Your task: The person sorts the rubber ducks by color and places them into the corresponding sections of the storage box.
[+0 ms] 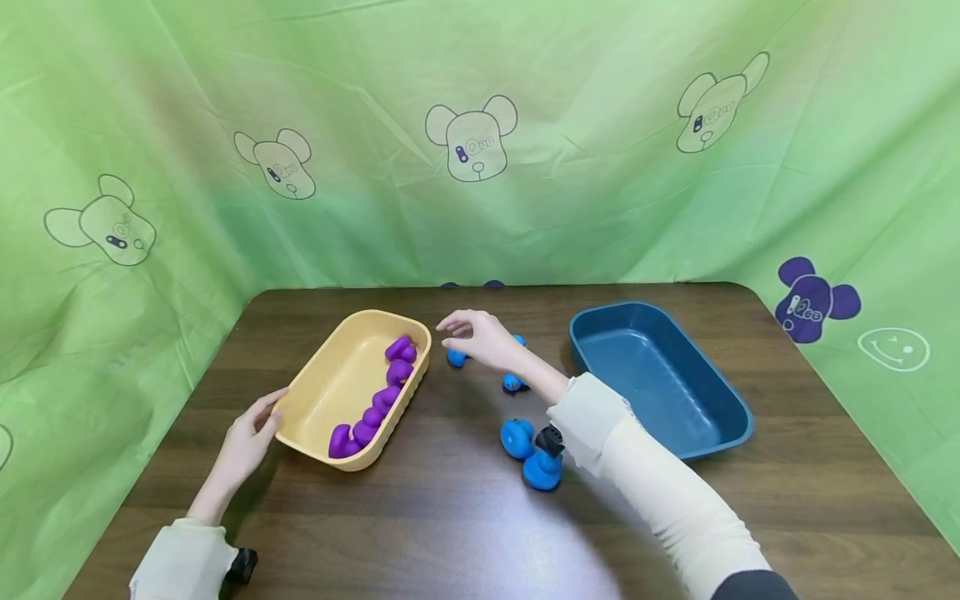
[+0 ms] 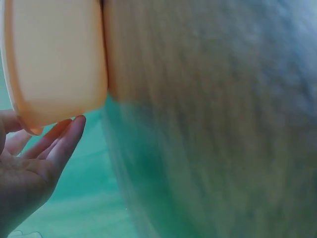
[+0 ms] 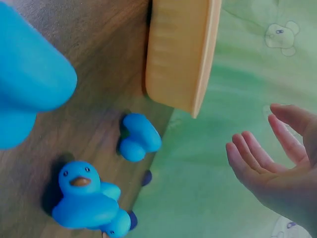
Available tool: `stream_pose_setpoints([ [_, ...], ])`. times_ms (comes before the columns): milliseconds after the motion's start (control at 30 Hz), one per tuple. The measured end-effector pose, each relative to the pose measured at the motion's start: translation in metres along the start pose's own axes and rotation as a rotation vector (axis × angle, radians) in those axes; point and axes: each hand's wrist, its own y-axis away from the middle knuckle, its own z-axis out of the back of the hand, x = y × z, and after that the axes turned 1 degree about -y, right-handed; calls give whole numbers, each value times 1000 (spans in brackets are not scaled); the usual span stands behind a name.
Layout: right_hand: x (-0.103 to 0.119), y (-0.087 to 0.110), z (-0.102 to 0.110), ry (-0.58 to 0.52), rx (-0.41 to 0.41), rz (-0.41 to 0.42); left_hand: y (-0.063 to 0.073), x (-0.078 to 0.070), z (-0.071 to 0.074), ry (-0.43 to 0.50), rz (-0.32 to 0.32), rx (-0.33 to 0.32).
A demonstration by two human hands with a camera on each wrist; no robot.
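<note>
My left hand (image 1: 247,442) is at the near left corner of a yellow plastic tub (image 1: 318,379), gripping its rim between thumb and fingers. Several purple rubber ducks (image 1: 386,398) lie in a row along the tub's right wall. Above the table, just right of the tub's far end, my right hand (image 1: 483,340) hangs with loosely bent fingers and holds nothing. Under and around the right arm are several blue rubber ducks (image 1: 516,437). In the right wrist view, one blue duck (image 3: 86,198) faces the camera and another (image 3: 141,136) lies near the yellow tub (image 3: 178,54).
A dark blue plastic tub (image 1: 660,375) stands on the right side of the wooden table (image 1: 420,533), partly behind the right sleeve. A green curtain (image 1: 375,217) with mouse-like drawings hangs round the back and sides.
</note>
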Motion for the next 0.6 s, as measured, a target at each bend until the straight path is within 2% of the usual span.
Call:
stream_pose_setpoints([
  [167, 3, 10, 11, -11, 6, 42, -3, -9, 2, -17, -20, -69],
  [333, 7, 23, 24, 18, 21, 44, -8, -23, 7, 12, -36, -140],
  [433, 9, 33, 32, 43, 23, 38, -11, -34, 7, 29, -56, -157],
  [533, 9, 44, 42, 61, 19, 28, -13, -46, 5, 76, -103, -156],
  [600, 8, 51, 49, 71, 17, 21, -13, -62, 4, 113, -138, -155],
])
